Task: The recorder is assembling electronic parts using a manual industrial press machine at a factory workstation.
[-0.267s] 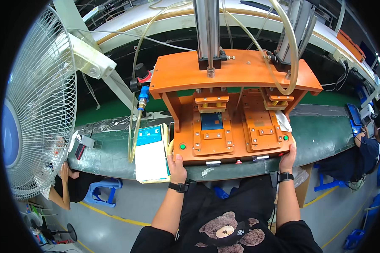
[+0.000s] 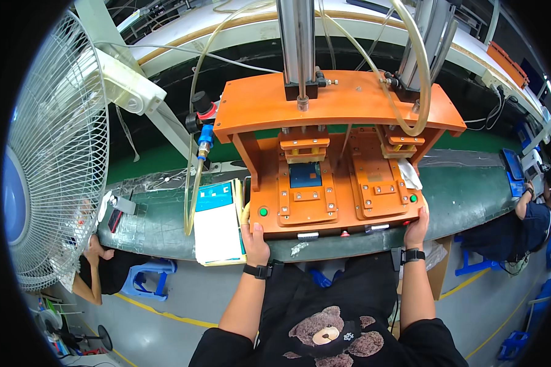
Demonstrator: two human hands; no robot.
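Observation:
In front of me stands an orange pneumatic press with two stations. My left hand is closed round its front left corner, thumb at the front and fingers along the side, with yellow covering on a finger. At the front right corner my right hand grips in the same way, its fingers partly hidden behind the side. A dark blue flat piece lies in the left station, under the raised left press head. Green buttons sit on the base near both hands. White cloth or paper lies beside the right station.
A stack of white and blue sheets lies left of the press on the green table. A large fan stands at the left. Air hoses hang around the press. Other people sit at both sides, near blue stools.

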